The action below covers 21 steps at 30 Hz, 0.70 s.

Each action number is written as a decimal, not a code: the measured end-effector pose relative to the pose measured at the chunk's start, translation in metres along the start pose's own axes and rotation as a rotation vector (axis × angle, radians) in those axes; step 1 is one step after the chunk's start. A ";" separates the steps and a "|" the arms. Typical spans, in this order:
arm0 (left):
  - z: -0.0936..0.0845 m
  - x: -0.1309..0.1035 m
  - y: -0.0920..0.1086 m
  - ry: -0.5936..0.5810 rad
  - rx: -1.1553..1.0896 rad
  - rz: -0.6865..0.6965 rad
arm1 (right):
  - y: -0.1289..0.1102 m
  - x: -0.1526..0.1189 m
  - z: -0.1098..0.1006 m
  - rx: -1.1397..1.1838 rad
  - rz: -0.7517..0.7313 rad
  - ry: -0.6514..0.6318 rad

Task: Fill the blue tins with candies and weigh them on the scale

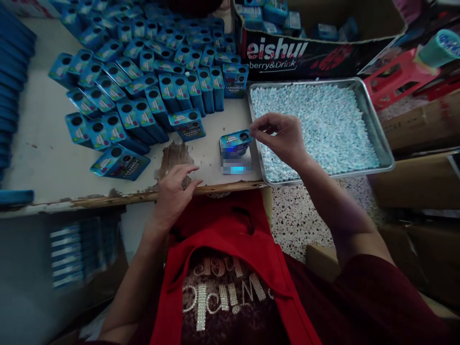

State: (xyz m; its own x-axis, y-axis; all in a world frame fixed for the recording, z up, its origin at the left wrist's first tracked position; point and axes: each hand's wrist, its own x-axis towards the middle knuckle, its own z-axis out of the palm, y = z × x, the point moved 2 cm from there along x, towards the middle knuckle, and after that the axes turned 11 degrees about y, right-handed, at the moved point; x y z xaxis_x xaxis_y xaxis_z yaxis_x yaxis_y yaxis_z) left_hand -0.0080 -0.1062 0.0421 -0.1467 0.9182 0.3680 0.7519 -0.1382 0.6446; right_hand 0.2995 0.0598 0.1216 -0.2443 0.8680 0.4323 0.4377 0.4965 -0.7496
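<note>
A blue candy tin [235,140] with a dark round opening in its top stands near the table's front edge. At its base glows a small blue display [237,168], partly pixelated, probably a digital scale. My right hand [282,139] hovers over the left rim of a metal tray [386,163] filled with small pale blue and white candies [316,124]. Its thumb and forefinger are pinched together beside the tin's top corner; what they hold, if anything, is too small to see. Left of the tin, my left hand [176,191] is empty, thumb and fingers apart, over the table edge.
Many similar tins [143,81] stand in rows across the white table [39,143]. One tin [187,124] stands apart from them. Behind the tray is a black printed carton [309,57] with more tins inside. A red plastic stool [395,79] and cardboard boxes [417,179] are at the right.
</note>
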 end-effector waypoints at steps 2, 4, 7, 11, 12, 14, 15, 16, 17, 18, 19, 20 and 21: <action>0.002 0.004 0.001 0.020 -0.013 0.022 | 0.002 0.001 0.005 -0.014 -0.014 -0.032; 0.006 0.008 0.004 0.016 -0.018 0.029 | 0.006 0.001 0.009 -0.029 -0.012 -0.063; 0.012 0.014 0.011 -0.008 -0.026 0.040 | 0.007 0.002 0.011 -0.040 -0.035 -0.097; 0.017 0.025 0.017 0.002 -0.043 0.058 | 0.006 0.007 0.002 -0.097 -0.040 -0.054; 0.019 0.031 0.018 0.016 -0.042 0.065 | 0.009 0.008 -0.003 -0.108 -0.014 -0.017; 0.025 0.045 0.027 0.066 -0.029 0.090 | 0.017 0.008 -0.014 -0.132 0.066 0.051; 0.029 0.054 0.035 0.091 -0.017 0.110 | 0.022 0.006 -0.020 -0.152 0.110 0.076; 0.034 0.064 0.046 0.107 0.002 0.135 | 0.028 0.002 -0.026 -0.182 0.152 0.088; 0.040 0.074 0.059 0.100 0.022 0.167 | 0.035 -0.003 -0.031 -0.217 0.192 0.110; 0.049 0.084 0.073 0.042 0.049 0.201 | 0.044 -0.009 -0.036 -0.257 0.220 0.137; 0.059 0.094 0.086 -0.057 0.088 0.240 | 0.055 -0.014 -0.040 -0.297 0.235 0.170; 0.069 0.104 0.095 -0.170 0.133 0.264 | 0.068 -0.019 -0.043 -0.324 0.246 0.211; 0.076 0.113 0.102 -0.270 0.170 0.285 | 0.082 -0.023 -0.046 -0.342 0.262 0.274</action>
State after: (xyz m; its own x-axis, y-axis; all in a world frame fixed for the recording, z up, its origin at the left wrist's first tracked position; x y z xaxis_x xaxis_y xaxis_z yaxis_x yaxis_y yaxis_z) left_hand 0.1008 0.0118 0.0984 0.2389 0.9195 0.3122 0.8367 -0.3580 0.4144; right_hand 0.3811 0.0802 0.0736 0.1273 0.9068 0.4019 0.7235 0.1923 -0.6630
